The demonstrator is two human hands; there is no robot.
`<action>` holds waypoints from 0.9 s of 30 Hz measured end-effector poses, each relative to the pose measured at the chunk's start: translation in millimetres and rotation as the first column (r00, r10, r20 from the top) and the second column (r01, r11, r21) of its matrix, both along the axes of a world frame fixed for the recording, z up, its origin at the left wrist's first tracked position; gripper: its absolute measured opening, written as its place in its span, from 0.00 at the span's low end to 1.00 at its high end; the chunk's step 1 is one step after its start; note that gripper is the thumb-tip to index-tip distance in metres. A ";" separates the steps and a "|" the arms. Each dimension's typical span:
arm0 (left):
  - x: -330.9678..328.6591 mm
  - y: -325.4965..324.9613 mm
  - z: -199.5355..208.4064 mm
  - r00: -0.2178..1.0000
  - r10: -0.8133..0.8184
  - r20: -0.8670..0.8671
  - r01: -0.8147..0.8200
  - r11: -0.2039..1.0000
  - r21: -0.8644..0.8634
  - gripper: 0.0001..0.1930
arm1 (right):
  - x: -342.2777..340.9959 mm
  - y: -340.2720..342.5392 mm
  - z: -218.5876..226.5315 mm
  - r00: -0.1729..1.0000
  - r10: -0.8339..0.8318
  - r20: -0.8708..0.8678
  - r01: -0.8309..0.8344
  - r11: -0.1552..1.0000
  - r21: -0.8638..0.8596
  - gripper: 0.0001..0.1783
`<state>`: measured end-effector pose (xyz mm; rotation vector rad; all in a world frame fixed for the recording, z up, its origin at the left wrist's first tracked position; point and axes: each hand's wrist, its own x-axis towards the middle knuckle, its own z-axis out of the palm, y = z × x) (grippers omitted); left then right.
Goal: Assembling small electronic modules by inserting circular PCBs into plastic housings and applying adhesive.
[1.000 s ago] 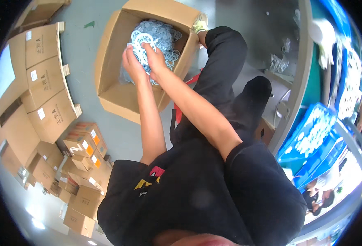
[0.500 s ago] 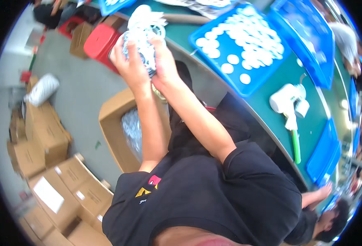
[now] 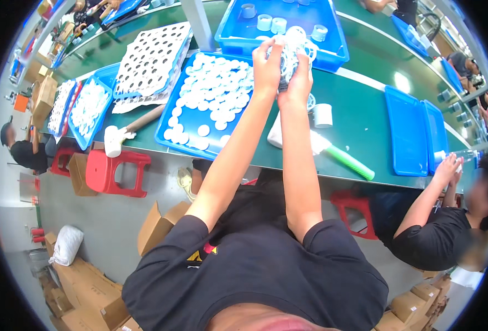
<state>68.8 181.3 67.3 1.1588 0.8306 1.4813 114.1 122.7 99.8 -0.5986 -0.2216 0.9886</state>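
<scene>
My left hand point(image 3: 267, 71) and my right hand point(image 3: 297, 83) are closed together around a bunch of white ring-shaped plastic parts point(image 3: 295, 43). I hold the bunch above the green table, in front of a blue bin point(image 3: 231, 43) with several short pale cups in it. Left of my hands lies a blue tray point(image 3: 186, 124) of white round discs point(image 3: 211, 88). Under and beside my right forearm is a white-headed mallet with a green handle point(image 3: 350, 162). A white cylinder point(image 3: 322, 116) stands next to it. My fingers hide part of the bunch.
Another mallet point(image 3: 112, 141) with a brown handle lies at the table's left edge, near a stacked perforated white sheet point(image 3: 150, 58). Blue trays point(image 3: 407, 132) lie to the right, by a seated co-worker point(image 3: 434, 226). A red stool point(image 3: 117, 171) stands below left.
The view has turned. My hands have carried the ring-shaped parts from beside the table's left edge, over the floor, to above the table in front of the blue bin.
</scene>
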 end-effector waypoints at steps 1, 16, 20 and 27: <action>8.5 5.4 -4.8 1.000 -0.012 0.020 0.012 1.000 -0.010 0.29 | 9.6 6.2 -5.4 0.999 -0.032 -0.001 0.032 0.999 -0.008 0.19; 13.8 21.5 -51.2 0.952 0.278 -0.124 -0.277 0.960 0.030 0.17 | 9.3 49.2 -77.0 0.794 -0.177 0.581 0.463 0.795 -0.391 0.33; 22.1 21.1 -48.8 0.945 0.261 -0.199 -0.256 0.965 0.049 0.16 | 13.7 38.9 -56.4 0.722 -0.095 0.686 0.461 0.805 -0.374 0.43; -20.5 30.5 -23.8 0.828 0.397 -0.395 -0.275 0.903 0.331 0.13 | 30.1 11.4 -15.1 0.269 0.409 0.872 0.272 0.836 -0.476 0.51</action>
